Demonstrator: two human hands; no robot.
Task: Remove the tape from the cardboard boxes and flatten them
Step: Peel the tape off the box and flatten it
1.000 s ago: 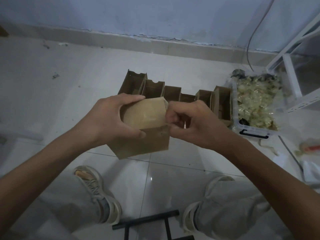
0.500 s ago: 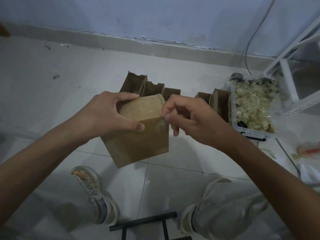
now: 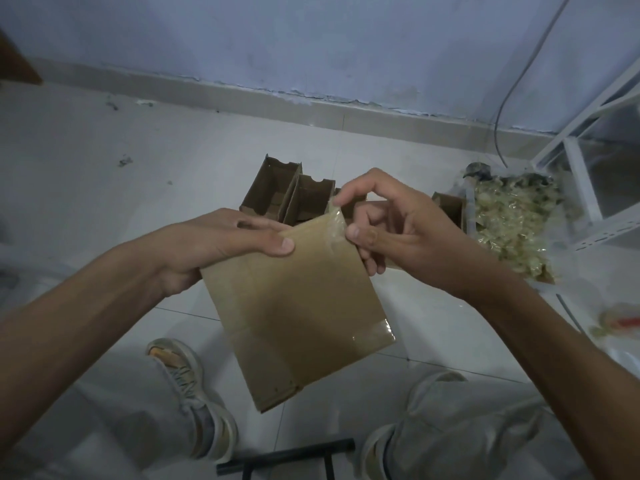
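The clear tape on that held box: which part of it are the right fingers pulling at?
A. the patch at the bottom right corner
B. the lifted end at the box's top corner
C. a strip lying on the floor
B: the right hand pinches the tape end peeled up at the top corner of the cardboard box, while the left hand grips the box's upper left edge.

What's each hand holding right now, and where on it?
The left hand grips the cardboard box at its upper left corner. The right hand pinches the lifted end of the clear tape at the box's top right corner.
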